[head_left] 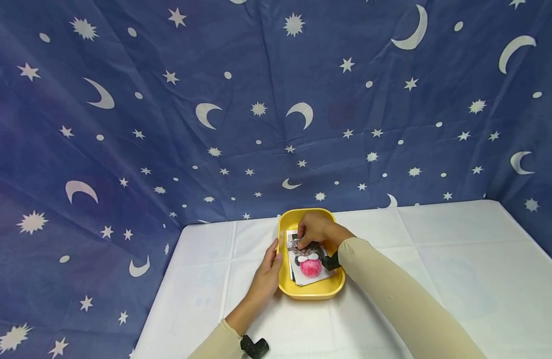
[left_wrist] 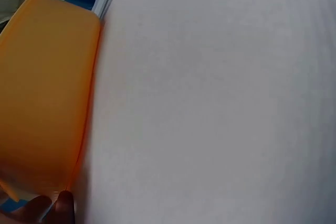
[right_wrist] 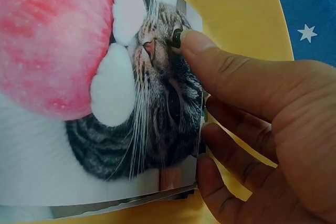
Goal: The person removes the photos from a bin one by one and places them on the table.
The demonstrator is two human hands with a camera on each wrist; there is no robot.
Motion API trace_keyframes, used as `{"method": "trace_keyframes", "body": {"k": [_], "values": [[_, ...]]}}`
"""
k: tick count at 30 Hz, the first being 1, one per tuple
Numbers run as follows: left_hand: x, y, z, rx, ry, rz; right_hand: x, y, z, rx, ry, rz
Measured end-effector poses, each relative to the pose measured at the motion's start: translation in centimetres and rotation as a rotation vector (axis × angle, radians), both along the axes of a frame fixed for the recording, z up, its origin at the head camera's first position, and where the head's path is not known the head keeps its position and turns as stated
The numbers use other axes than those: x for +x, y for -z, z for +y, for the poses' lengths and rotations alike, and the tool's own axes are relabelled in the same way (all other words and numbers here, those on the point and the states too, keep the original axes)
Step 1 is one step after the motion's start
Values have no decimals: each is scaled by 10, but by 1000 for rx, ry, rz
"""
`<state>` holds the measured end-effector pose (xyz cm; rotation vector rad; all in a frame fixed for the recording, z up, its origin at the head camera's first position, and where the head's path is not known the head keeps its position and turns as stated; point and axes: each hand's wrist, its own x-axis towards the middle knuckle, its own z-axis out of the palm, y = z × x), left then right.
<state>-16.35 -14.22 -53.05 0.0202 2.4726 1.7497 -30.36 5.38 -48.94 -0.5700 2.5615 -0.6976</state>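
A yellow plastic tray [head_left: 311, 295] holds a small stack of photo prints. The top photo print [right_wrist: 47, 156] shows a tabby cat with white paws and a round pink fruit. My right hand [head_left: 315, 228] reaches into the tray and pinches the photo's edge, thumb on the cat's face, other fingers curled at the edge. Beside the tray's left wall, my left hand [head_left: 266, 274] grips its side, thumb at the rim and fingers along the outside. In the left wrist view only the fingertips [left_wrist: 64, 205] show, against the tray's wall.
A white cloth covers the table [head_left: 460, 259] under the tray. Behind it hangs a dark blue curtain [head_left: 240, 124] with white moons and stars, close to the tray's far end. Each wrist carries a black camera mount [head_left: 255, 347].
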Motion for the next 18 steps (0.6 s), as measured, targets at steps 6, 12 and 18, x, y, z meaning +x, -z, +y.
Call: {"method": "trace_keyframes", "body": {"k": [6,12,18], "values": [[1,-1,-2,-99,1,6,0,-2,2,7,-39,-16],[1,-1,0,-228,-47,60,3,-8,2,11,-65,-108],[3,-2,1,-349,-80,68,8,-11,-1,29,-117,-132]]}}
